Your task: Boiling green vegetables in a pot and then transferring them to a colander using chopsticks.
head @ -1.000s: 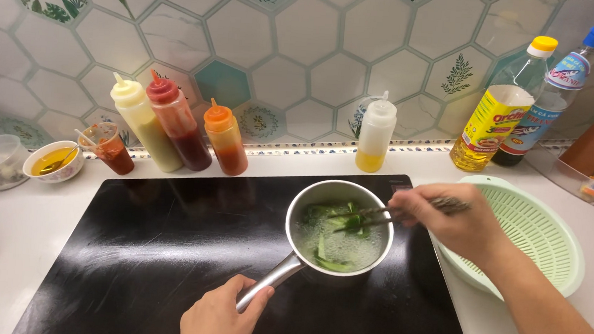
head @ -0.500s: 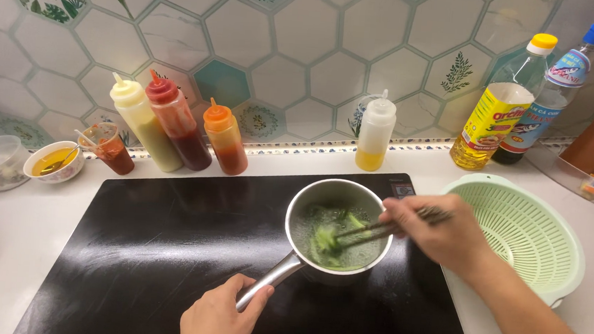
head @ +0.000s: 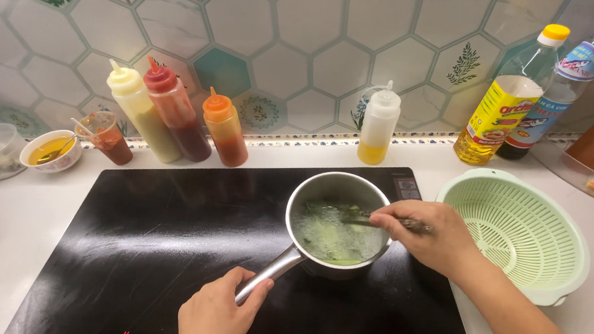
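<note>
- the saucepan (head: 338, 223) sits on the black cooktop (head: 163, 248), right of its middle, with green leaves in bubbling water.
- compared with a moment ago, the greens lie lower and more spread in the water, no longer bunched into a lifted clump; the utensil (head: 391, 222) now reaches in nearly level from the pan's right rim, so the stirring looks to be carrying on and the leaves softening.
- left hand (head: 218, 313): fingers wrapped shut round the pan's steel handle, in front of the pan.
- right hand (head: 433, 238): fingers closed on the utensil, just right of the pan's rim.
- counts: one saucepan; one pale green colander (head: 518, 234) right of the pan, apart from it; four squeeze bottles behind the pan (yellow (head: 142, 116), red (head: 174, 111), orange (head: 223, 129), clear with yellow liquid (head: 378, 127)); two tall bottles (head: 507, 99) behind the colander; one small bowl of yellow sauce (head: 49, 153) and one small red jar (head: 105, 138) far left on the worktop.
</note>
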